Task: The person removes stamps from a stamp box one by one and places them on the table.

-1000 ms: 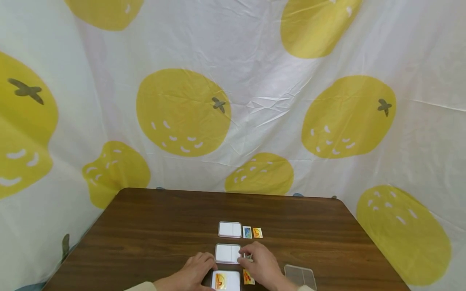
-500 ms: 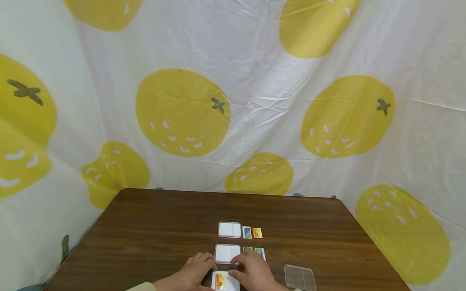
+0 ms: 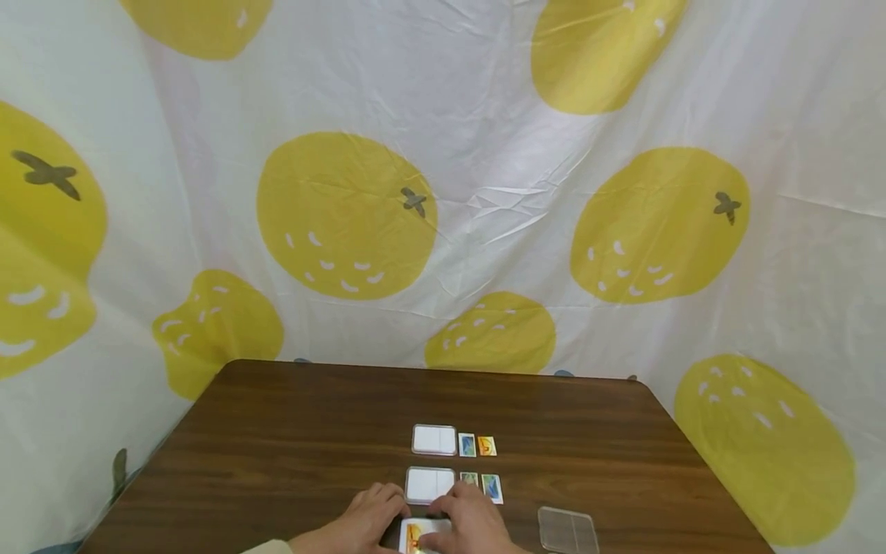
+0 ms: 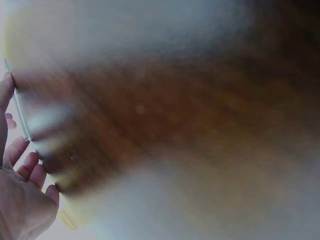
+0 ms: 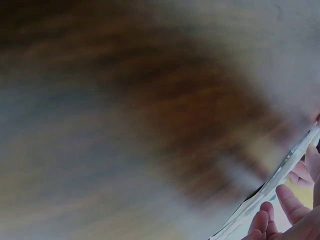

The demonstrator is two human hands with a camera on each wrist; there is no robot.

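Low in the head view my two hands meet at the near white tray (image 3: 424, 529), which carries an orange card. My left hand (image 3: 388, 509) holds its left edge; the left wrist view shows the tray's edge (image 4: 21, 117) between thumb and fingers (image 4: 25, 167). My right hand (image 3: 450, 514) covers the tray's right side, and in the right wrist view its fingers (image 5: 291, 201) lie under the tray's edge (image 5: 280, 175). A middle tray (image 3: 430, 485) has two small cards (image 3: 491, 488) beside it. The far tray (image 3: 434, 438) also has two cards (image 3: 477, 445) to its right.
A clear lid (image 3: 567, 530) lies right of my right hand on the brown table (image 3: 277, 446). A white cloth with yellow fruit shapes (image 3: 346, 215) hangs behind and around the table. Both wrist views are heavily blurred.
My right hand left two small cards beside the middle tray and drew back onto the near tray, hiding the orange card that lay beside it. The left hand stayed put.
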